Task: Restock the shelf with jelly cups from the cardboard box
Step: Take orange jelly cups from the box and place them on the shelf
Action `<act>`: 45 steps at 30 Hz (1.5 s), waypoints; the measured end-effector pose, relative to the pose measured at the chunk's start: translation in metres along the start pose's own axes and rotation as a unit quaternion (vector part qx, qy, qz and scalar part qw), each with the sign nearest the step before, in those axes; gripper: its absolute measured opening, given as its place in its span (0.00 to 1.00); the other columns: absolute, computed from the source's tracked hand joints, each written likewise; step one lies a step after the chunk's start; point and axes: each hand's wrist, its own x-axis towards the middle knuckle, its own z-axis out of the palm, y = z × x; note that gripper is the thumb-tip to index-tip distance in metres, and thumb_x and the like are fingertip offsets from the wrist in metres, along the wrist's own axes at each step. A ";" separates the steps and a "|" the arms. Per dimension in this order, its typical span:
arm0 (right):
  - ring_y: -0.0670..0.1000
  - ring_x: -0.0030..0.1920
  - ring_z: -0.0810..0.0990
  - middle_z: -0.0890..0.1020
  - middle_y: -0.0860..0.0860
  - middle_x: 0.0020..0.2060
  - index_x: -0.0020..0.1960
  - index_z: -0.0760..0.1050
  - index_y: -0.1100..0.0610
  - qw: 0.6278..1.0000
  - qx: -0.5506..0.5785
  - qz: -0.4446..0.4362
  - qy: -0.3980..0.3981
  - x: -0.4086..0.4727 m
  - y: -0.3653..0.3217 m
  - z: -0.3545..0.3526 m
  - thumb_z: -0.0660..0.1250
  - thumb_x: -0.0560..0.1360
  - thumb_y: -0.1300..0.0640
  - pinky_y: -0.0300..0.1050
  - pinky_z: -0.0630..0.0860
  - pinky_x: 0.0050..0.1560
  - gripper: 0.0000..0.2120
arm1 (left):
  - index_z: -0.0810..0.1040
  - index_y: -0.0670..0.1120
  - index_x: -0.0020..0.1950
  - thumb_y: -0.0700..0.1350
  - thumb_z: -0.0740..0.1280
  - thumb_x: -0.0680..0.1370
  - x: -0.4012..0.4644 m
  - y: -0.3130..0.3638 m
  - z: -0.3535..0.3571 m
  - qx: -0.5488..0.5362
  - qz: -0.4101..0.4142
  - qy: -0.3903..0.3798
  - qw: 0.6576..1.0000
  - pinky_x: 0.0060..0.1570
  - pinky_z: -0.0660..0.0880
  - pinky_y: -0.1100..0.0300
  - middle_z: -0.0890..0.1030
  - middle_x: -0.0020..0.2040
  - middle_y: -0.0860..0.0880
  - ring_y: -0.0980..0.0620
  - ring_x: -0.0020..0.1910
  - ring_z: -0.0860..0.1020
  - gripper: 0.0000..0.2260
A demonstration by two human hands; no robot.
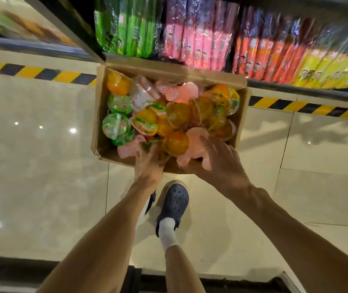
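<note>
A: Box [103,115] sat open on the tiled floor [31,166], far edge against the shelf [295,87] base. Contents?

B: Jelly cups [177,115] heaped loose: orange ones across the middle and right, green-lidded ones along the left wall, pink ones at the far edge and near corner. One orange cup [176,143] lay at the near edge between both hands.

A: Hands?

B: Left hand [147,166] was over the near edge, fingers curled down among the cups; whether they pinched one, couldn't tell. Right hand [221,163] lay over the near right corner, fingers spread and relaxed across a pink cup [194,140], touching it, no clear grip.

A: Writing?

B: Lids carried red print, too blurred to read. Shelf packets [190,39] stood in bands, green, pink, orange-red, yellow, with cartoon figures and dark characters on the yellow ones; illegible.

A: Else?

B: Black-and-yellow hazard strip [37,72] ran along the shelf base. A dark clog [174,199] with white sock stood just behind the box.
</note>
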 end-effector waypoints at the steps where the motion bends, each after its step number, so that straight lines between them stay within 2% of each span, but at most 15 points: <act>1: 0.63 0.66 0.77 0.75 0.57 0.71 0.77 0.67 0.55 1.000 0.002 0.010 -0.005 0.004 -0.001 -0.003 0.75 0.70 0.33 0.65 0.75 0.66 0.44 | 0.69 0.56 0.76 0.55 0.71 0.78 -0.003 -0.002 -0.001 -0.020 0.009 0.013 1.000 0.59 0.74 0.43 0.64 0.74 0.39 0.34 0.65 0.70 0.26; 4: 0.64 0.71 0.73 0.73 0.57 0.74 0.78 0.65 0.55 1.000 -0.009 -0.008 -0.016 0.014 -0.003 -0.017 0.75 0.69 0.32 0.68 0.72 0.69 0.47 | 0.74 0.54 0.71 0.59 0.67 0.77 -0.013 -0.013 -0.006 -0.054 0.066 0.040 0.995 0.60 0.76 0.39 0.67 0.74 0.39 0.34 0.68 0.69 0.23; 7: 0.63 0.75 0.69 0.70 0.57 0.76 0.81 0.61 0.53 0.998 -0.043 -0.019 -0.048 0.033 -0.004 -0.032 0.75 0.71 0.34 0.69 0.67 0.74 0.47 | 0.76 0.53 0.72 0.54 0.74 0.78 -0.024 -0.021 -0.022 -0.064 0.082 0.054 0.993 0.64 0.76 0.44 0.64 0.75 0.42 0.39 0.72 0.66 0.23; 8: 0.63 0.76 0.68 0.69 0.57 0.77 0.81 0.59 0.52 0.996 -0.063 -0.022 -0.058 0.041 -0.006 -0.037 0.75 0.71 0.35 0.69 0.66 0.74 0.47 | 0.76 0.54 0.72 0.53 0.75 0.77 -0.028 -0.022 -0.031 -0.083 0.087 0.054 0.991 0.66 0.76 0.49 0.62 0.76 0.43 0.41 0.73 0.65 0.24; 10: 0.63 0.77 0.66 0.66 0.57 0.78 0.82 0.56 0.51 0.992 -0.101 -0.035 -0.071 0.057 -0.009 -0.046 0.77 0.71 0.38 0.69 0.65 0.75 0.48 | 0.77 0.54 0.71 0.51 0.76 0.76 -0.036 -0.025 -0.050 -0.123 0.087 0.054 0.987 0.67 0.68 0.73 0.62 0.76 0.43 0.46 0.72 0.67 0.23; 12: 0.64 0.79 0.62 0.62 0.58 0.80 0.84 0.53 0.51 0.985 -0.142 -0.053 -0.080 0.072 -0.012 -0.053 0.77 0.72 0.40 0.68 0.62 0.77 0.50 | 0.77 0.50 0.71 0.48 0.75 0.77 -0.042 -0.024 -0.071 -0.133 0.092 0.056 0.985 0.61 0.62 0.80 0.65 0.75 0.42 0.52 0.69 0.68 0.23; 15: 0.65 0.81 0.58 0.56 0.61 0.82 0.84 0.54 0.53 0.968 -0.217 -0.093 -0.091 0.093 -0.015 -0.058 0.78 0.72 0.44 0.68 0.58 0.79 0.50 | 0.76 0.47 0.72 0.49 0.73 0.79 -0.041 -0.025 -0.092 -0.165 0.160 0.079 0.970 0.66 0.69 0.72 0.65 0.75 0.41 0.60 0.72 0.66 0.22; 19: 0.66 0.78 0.63 0.62 0.63 0.78 0.79 0.61 0.56 0.936 -0.301 -0.148 -0.106 0.117 -0.013 -0.051 0.85 0.64 0.48 0.69 0.62 0.75 0.51 | 0.73 0.56 0.74 0.67 0.65 0.79 -0.028 -0.028 -0.101 -0.145 0.140 0.080 0.976 0.65 0.77 0.50 0.63 0.76 0.48 0.44 0.73 0.69 0.27; 22: 0.67 0.77 0.65 0.66 0.63 0.76 0.78 0.63 0.57 0.921 -0.340 -0.144 -0.125 0.128 -0.008 -0.040 0.86 0.62 0.51 0.69 0.64 0.75 0.51 | 0.72 0.58 0.73 0.60 0.71 0.79 -0.019 -0.031 -0.098 -0.138 0.141 0.099 0.975 0.61 0.77 0.57 0.63 0.76 0.49 0.50 0.71 0.68 0.23; 24: 0.66 0.77 0.65 0.66 0.62 0.76 0.78 0.63 0.57 0.918 -0.352 -0.139 -0.120 0.134 -0.008 -0.036 0.82 0.67 0.57 0.69 0.62 0.76 0.45 | 0.73 0.59 0.72 0.57 0.73 0.78 -0.012 -0.035 -0.095 -0.142 0.124 0.100 0.977 0.60 0.76 0.59 0.64 0.75 0.49 0.49 0.71 0.69 0.23; 29: 0.61 0.79 0.61 0.65 0.58 0.77 0.78 0.62 0.58 0.941 -0.288 -0.094 -0.152 0.150 -0.012 -0.037 0.70 0.78 0.62 0.59 0.48 0.81 0.32 | 0.74 0.59 0.72 0.57 0.75 0.77 -0.008 -0.037 -0.088 -0.148 0.102 0.116 0.977 0.60 0.78 0.56 0.65 0.74 0.47 0.43 0.72 0.70 0.25; 34: 0.64 0.68 0.74 0.76 0.57 0.69 0.75 0.68 0.56 0.977 -0.190 -0.060 -0.075 0.122 -0.009 -0.059 0.80 0.70 0.50 0.60 0.70 0.69 0.38 | 0.70 0.61 0.72 0.62 0.73 0.76 -0.016 -0.031 -0.097 -0.158 0.135 0.111 0.972 0.58 0.82 0.47 0.66 0.74 0.46 0.43 0.72 0.71 0.26; 37: 0.60 0.66 0.78 0.79 0.55 0.67 0.75 0.69 0.55 0.996 -0.065 -0.017 -0.057 0.099 -0.025 -0.082 0.81 0.70 0.46 0.56 0.78 0.63 0.39 | 0.69 0.62 0.71 0.68 0.68 0.76 -0.033 -0.011 -0.119 -0.138 0.141 0.129 0.972 0.56 0.79 0.57 0.67 0.72 0.43 0.43 0.69 0.72 0.26; 42: 0.57 0.71 0.75 0.77 0.55 0.71 0.77 0.69 0.55 0.997 0.075 0.003 -0.022 0.053 -0.056 -0.130 0.79 0.73 0.46 0.57 0.76 0.68 0.37 | 0.70 0.62 0.71 0.64 0.69 0.76 -0.065 0.023 -0.168 -0.160 0.165 0.134 0.964 0.61 0.78 0.56 0.67 0.73 0.45 0.45 0.69 0.72 0.25; 45: 0.57 0.73 0.74 0.76 0.54 0.71 0.71 0.73 0.44 0.988 0.152 0.019 -0.011 0.029 -0.085 -0.174 0.71 0.73 0.34 0.57 0.72 0.72 0.30 | 0.71 0.60 0.71 0.60 0.71 0.78 -0.093 0.050 -0.210 -0.164 0.174 0.150 0.959 0.64 0.76 0.53 0.67 0.71 0.51 0.49 0.68 0.71 0.23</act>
